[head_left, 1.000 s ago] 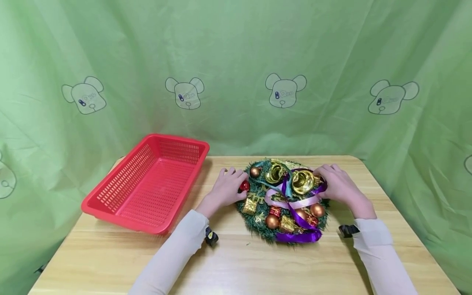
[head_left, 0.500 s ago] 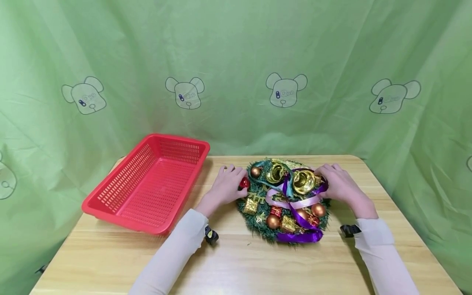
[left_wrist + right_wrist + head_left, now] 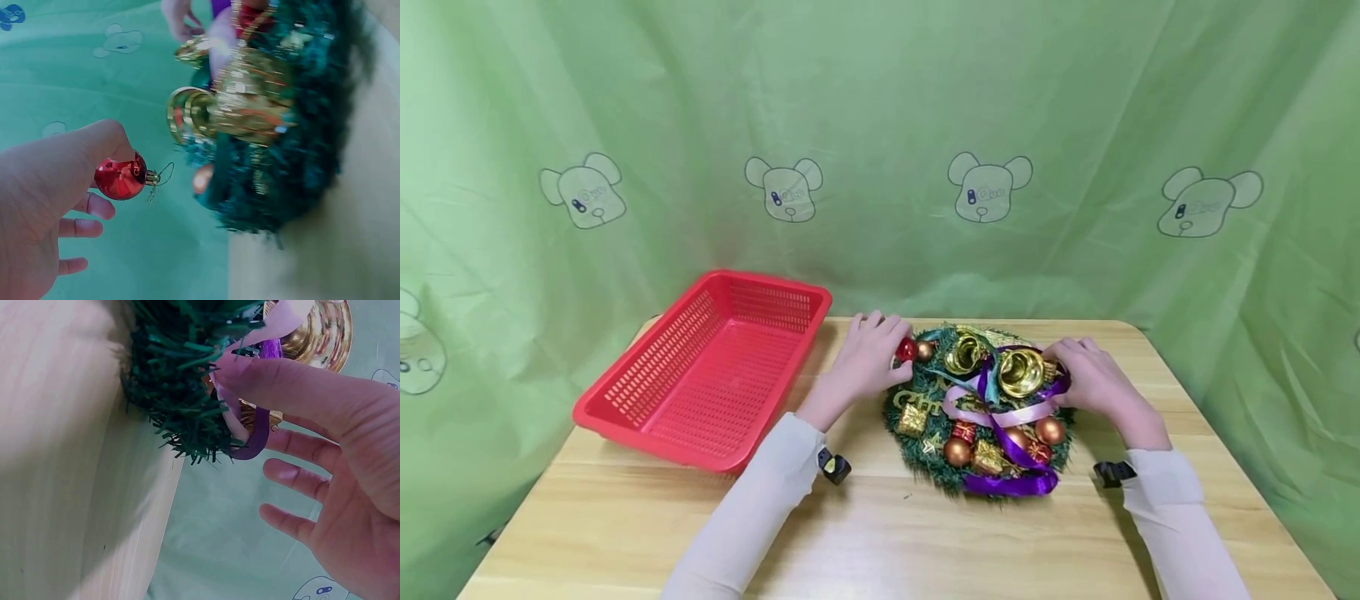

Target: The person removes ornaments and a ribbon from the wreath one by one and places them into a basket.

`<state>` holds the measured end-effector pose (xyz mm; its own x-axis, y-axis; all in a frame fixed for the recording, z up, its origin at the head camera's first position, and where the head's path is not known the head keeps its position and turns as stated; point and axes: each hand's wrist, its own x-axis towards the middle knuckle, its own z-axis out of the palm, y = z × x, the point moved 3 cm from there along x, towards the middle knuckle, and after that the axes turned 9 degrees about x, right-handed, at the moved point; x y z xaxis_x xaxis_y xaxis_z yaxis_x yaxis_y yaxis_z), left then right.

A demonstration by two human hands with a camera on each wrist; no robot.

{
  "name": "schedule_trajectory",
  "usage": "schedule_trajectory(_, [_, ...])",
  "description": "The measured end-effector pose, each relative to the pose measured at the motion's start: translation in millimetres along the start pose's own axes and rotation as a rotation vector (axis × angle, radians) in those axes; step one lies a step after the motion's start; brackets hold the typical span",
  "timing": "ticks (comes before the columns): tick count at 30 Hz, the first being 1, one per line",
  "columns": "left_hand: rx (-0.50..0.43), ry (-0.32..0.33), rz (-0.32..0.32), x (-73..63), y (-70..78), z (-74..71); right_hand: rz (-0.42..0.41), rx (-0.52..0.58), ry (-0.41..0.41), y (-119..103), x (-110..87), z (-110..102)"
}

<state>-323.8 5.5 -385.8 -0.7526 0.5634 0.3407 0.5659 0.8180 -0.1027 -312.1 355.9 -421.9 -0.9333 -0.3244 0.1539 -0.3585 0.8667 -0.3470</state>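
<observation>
My left hand point(image 3: 867, 358) pinches a shiny red bauble point(image 3: 122, 178) between thumb and finger; its small gold cap and thread loop hang free, apart from the greenery in the left wrist view. A green Christmas wreath point(image 3: 925, 467) lies flat on the table, decked with gold bells point(image 3: 1022, 372), copper baubles point(image 3: 1050, 430), small wrapped gift boxes point(image 3: 913, 420) and purple and pink ribbons point(image 3: 1011, 486). At its right edge, my right hand point(image 3: 1093, 379) grips the wreath by the ribbons, thumb in front; the tip of its index finger is hidden.
A red plastic basket point(image 3: 700, 457) with slotted sides stands left of the wreath on the wooden table point(image 3: 880, 542). Behind the table hangs a green curtain point(image 3: 880, 83) printed with bear heads.
My left hand has lifted the red bauble up and away from the wreath's left side, slightly to the right and back. My right hand stays at the right edge.
</observation>
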Motion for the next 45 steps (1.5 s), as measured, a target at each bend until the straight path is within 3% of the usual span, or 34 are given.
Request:
schedule_trajectory(13, [-0.013,0.139,-0.011,11.6,-8.6,-55.1,-0.014,0.026,0.012,1,5.2,3])
schedule_trajectory(25, [0.019,0.206,-0.035,16.5,-28.2,-90.0,-0.014,0.028,0.009,0,6.4,1])
schedule_trajectory(36, [0.010,0.225,-0.084,11.7,-57.7,-107.2,-0.026,0.025,0.021,3,-0.4,4])
schedule_trajectory(45, [-0.038,0.241,-0.163,-4.7,-106.0,-104.6,-0.019,0.033,0.007,4,-3.1,3])
